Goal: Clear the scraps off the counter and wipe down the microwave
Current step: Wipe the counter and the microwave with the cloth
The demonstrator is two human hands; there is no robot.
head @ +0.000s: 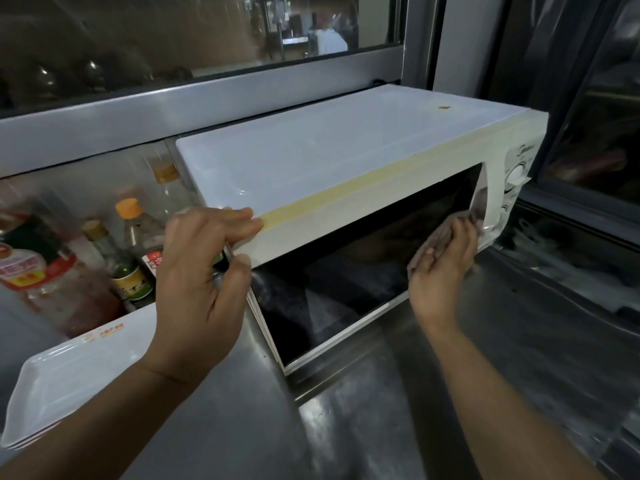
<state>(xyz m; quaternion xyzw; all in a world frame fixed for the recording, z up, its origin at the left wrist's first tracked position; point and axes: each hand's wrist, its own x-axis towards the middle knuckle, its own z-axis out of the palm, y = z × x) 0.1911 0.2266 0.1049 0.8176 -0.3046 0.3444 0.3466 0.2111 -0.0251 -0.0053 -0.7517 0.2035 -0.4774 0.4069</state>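
At the far left a white rectangular tray (69, 379) with a raised rim lay on the brushed-steel worktop (346, 427), its smooth surface glossy. Behind it stood a cluster of clear bottles (128, 258) with yellow and tan caps, blurred against a steel wall. The left hand (204, 271) gripped the top left front corner of the microwave (329, 157): fingers lay curled over the flat top edge and the thumb pressed the front face below. The microwave was a boxy white appliance, its top smooth and faintly reflective, with a yellowed strip running along the front edge; a small brown speck (443, 107) sat on the top near the back right. It stood on the worktop under a grey metal window frame (173, 109). Its dark glass door (363, 258) was glossy and mirror-like. The right hand (446, 258) pressed a soft, crumpled brownish cloth (450, 233) against the right edge of the door, fingers fairly straight over the fabric. Beside it were round white knobs (517, 173) on the control panel.
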